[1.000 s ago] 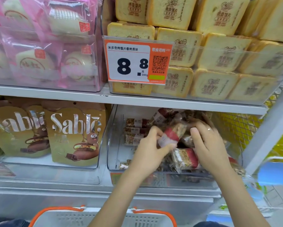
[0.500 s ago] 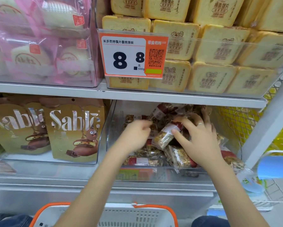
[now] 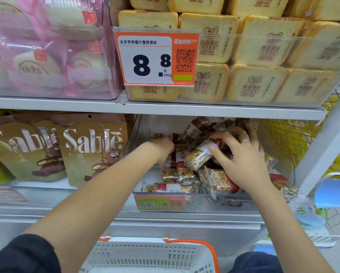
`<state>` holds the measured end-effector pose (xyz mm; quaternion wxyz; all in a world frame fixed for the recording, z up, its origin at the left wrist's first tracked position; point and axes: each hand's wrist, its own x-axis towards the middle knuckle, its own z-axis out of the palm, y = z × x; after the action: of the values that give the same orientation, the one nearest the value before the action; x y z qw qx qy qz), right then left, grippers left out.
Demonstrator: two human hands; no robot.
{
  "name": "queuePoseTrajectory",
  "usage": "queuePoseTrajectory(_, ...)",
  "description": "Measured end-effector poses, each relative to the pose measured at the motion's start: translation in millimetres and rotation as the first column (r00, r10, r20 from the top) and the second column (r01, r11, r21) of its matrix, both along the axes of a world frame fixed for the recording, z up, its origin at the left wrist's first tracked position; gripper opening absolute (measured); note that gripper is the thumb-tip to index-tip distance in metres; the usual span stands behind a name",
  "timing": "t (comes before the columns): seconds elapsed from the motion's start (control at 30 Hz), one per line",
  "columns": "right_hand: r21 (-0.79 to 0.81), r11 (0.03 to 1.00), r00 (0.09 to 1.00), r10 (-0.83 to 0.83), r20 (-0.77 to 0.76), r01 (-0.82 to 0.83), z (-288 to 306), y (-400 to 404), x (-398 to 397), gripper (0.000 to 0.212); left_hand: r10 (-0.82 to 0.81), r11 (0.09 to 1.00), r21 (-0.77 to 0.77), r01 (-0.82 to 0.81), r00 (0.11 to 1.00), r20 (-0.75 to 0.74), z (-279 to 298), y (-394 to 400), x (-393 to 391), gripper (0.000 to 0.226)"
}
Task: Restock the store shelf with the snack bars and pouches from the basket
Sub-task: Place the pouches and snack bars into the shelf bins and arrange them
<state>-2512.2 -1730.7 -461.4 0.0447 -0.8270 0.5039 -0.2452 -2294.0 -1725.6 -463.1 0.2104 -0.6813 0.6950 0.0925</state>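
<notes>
Our right hand (image 3: 242,160) pinches a snack bar (image 3: 201,154). Our left hand (image 3: 161,149) has reached deeper among the bars beside it; we cannot tell its grip.

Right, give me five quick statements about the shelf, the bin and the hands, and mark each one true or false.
1. Both hands are inside the clear bin of snack bars. True.
2. The right hand wears a ring. True.
3. The Sable pouches stand to the right of the bin. False: they stand to its left.
4. The price tag on the upper shelf reads 12.4. False: it reads 8.8.
5. The left hand grips the white basket. False: it reaches among the bars at the bin's back left; the basket sits below, untouched.
</notes>
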Motion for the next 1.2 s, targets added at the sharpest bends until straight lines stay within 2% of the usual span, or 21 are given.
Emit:
queuePoseTrajectory(0.2, 0.025, 1.0, 1.0, -0.013, 0.021, 0.012, 2, 2, -2, 0.037, 0.054, 0.998, 0.025, -0.054, 0.999, 0.007, 4, -1, 8, 0.043)
queuePoseTrajectory(0.33, 0.01, 1.0, 0.998, -0.016, 0.061, 0.016, 3, 2, -3, 0.036, 0.094, 0.989, 0.116, -0.094, 0.996, -0.001, 7, -2, 12, 0.062)
queuePoseTrajectory(0.57, 0.006, 1.0, 0.996, -0.006, 0.087, 0.006, 2, 1, -4, 0.036, 0.07, 0.988, 0.13, -0.077, 0.996, 0.055, 6, 1, 13, 0.071)
queuePoseTrajectory(0.7, 0.004, 1.0, 0.995, -0.001, 0.096, 0.001, 1, 1, -5, 0.036, -0.025, 0.994, 0.109, 0.008, 0.988, 0.155, 1, 6, 2, 0.054)
queuePoseTrajectory(0.77, 0.001, 1.0, 0.994, 0.001, 0.106, -0.001, 2, 2, -6, 0.035, -0.018, 0.993, 0.12, -0.003, 0.984, 0.175, 6, 6, 1, 0.047)
queuePoseTrajectory(0.9, 0.03, 1.0, 0.995, -0.004, 0.097, 0.001, 2, 1, -7, 0.034, 0.014, 0.992, 0.122, -0.037, 0.984, 0.178, 11, 7, 1, 0.049)
queuePoseTrajectory(1.03, 0.029, 1.0, 0.995, 0.003, 0.1, -0.006, 3, 2, -7, 0.034, -0.07, 0.992, 0.123, 0.032, 0.943, 0.326, 6, 10, -4, 0.054)
queuePoseTrajectory(1.13, 0.034, 0.999, 0.995, 0.007, 0.104, -0.011, 3, 1, -7, 0.035, -0.093, 0.996, 0.038, 0.085, 0.945, 0.314, 9, 12, 1, 0.049)
queuePoseTrajectory(1.2, 0.036, 0.999, 0.993, 0.012, 0.115, -0.016, 3, 2, -7, 0.034, -0.157, 0.973, -0.136, 0.189, 0.964, 0.217, 12, 13, 1, 0.048)
